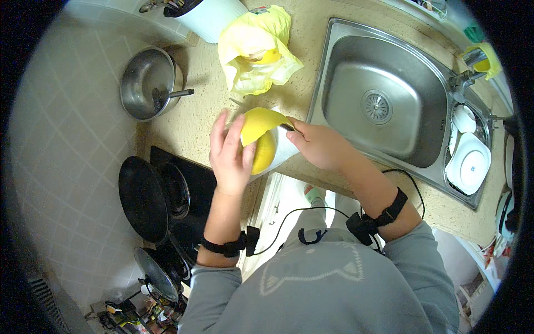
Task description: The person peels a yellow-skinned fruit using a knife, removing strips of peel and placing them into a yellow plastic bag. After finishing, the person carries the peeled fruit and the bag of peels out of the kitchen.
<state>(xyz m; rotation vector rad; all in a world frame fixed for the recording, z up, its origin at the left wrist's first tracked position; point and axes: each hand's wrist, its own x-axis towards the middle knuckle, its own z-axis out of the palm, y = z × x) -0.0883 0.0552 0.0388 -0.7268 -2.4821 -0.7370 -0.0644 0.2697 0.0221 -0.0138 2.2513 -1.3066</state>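
A yellow citrus fruit, like a pomelo [264,153], lies against the fingers of my left hand [231,154], which steadies it from the left. A broad curved piece of yellow peel [263,121] stands above the fruit, between both hands. My right hand [317,142] is closed on the dark handle of a tool [287,127] by the peel's right end; the rest of the tool is hidden. Under the fruit is a white sheet or board [283,146], partly covered. A yellow plastic bag [258,54] with something yellow inside lies beyond the hands.
A steel sink [375,100] is at the right, with white dishes [469,163] in a rack beside it. A steel pot [148,83] stands at the back left. A black frying pan [144,200] is on the hob [204,183] at the left. A white bin-like container [212,18] stands behind the bag.
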